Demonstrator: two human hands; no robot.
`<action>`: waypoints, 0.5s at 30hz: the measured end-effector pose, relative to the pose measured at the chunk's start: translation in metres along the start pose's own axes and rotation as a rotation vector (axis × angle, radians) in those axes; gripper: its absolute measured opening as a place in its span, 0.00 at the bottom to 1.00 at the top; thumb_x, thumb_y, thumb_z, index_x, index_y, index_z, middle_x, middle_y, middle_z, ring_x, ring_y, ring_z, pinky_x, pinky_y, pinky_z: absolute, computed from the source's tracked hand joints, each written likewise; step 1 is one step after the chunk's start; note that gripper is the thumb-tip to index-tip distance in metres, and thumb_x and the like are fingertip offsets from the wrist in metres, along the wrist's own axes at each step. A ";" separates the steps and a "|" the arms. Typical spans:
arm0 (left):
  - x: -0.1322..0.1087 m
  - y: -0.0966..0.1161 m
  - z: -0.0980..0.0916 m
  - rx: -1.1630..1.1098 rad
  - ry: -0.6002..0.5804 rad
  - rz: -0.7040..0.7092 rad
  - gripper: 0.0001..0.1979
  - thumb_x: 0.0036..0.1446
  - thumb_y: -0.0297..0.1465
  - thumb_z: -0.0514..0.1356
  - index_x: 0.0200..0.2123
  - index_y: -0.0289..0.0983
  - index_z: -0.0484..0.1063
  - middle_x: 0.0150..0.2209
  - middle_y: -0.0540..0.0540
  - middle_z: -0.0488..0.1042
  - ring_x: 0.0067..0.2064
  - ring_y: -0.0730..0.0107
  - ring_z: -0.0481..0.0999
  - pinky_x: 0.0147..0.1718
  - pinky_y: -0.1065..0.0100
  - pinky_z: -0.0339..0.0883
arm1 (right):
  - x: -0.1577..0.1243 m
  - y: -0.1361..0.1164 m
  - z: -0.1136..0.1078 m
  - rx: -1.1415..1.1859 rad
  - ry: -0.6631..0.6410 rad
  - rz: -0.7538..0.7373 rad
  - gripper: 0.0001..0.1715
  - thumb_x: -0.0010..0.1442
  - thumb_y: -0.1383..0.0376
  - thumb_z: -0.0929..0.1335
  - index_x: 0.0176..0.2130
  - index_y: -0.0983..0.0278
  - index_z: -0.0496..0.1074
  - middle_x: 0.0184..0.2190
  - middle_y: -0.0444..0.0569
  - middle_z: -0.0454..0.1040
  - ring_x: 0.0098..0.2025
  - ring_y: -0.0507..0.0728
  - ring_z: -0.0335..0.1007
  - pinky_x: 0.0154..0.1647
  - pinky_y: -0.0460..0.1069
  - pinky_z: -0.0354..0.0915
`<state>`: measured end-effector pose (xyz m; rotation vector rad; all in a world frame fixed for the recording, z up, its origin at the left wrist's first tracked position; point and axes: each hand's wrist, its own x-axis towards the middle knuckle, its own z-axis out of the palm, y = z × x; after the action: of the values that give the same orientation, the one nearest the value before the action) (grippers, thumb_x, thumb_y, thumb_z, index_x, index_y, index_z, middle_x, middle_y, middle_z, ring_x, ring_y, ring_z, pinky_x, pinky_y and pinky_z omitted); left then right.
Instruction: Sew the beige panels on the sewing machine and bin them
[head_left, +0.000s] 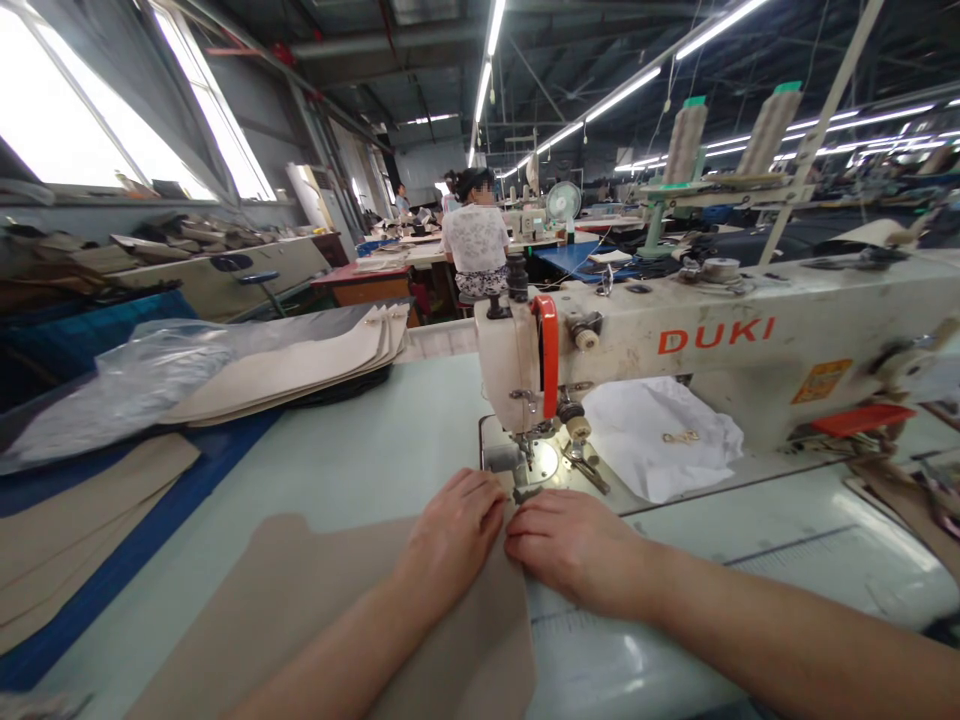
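A tan fabric piece lies flat on the pale green table, its far corner just in front of the presser foot of the cream DUKI sewing machine. My left hand rests palm down on the fabric near that corner, fingers curled against it. My right hand meets it from the right, fingertips pinched on the fabric's edge close to the needle.
A stack of tan cut pieces and a clear plastic bag lie at the left on blue cloth. A white cloth sits under the machine arm. Thread cones stand behind. A person sits at a far table.
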<state>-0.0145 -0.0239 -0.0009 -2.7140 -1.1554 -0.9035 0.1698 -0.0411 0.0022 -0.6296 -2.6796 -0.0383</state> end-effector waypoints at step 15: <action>0.001 0.001 0.000 -0.019 0.000 -0.008 0.09 0.59 0.24 0.52 0.28 0.37 0.69 0.29 0.47 0.73 0.34 0.67 0.71 0.36 0.65 0.69 | -0.001 -0.001 0.001 -0.002 0.010 0.010 0.11 0.65 0.66 0.61 0.37 0.66 0.72 0.34 0.50 0.74 0.39 0.55 0.66 0.46 0.50 0.63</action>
<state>-0.0136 -0.0240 0.0002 -2.7265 -1.1651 -0.9204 0.1697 -0.0418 0.0015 -0.6419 -2.6673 -0.0411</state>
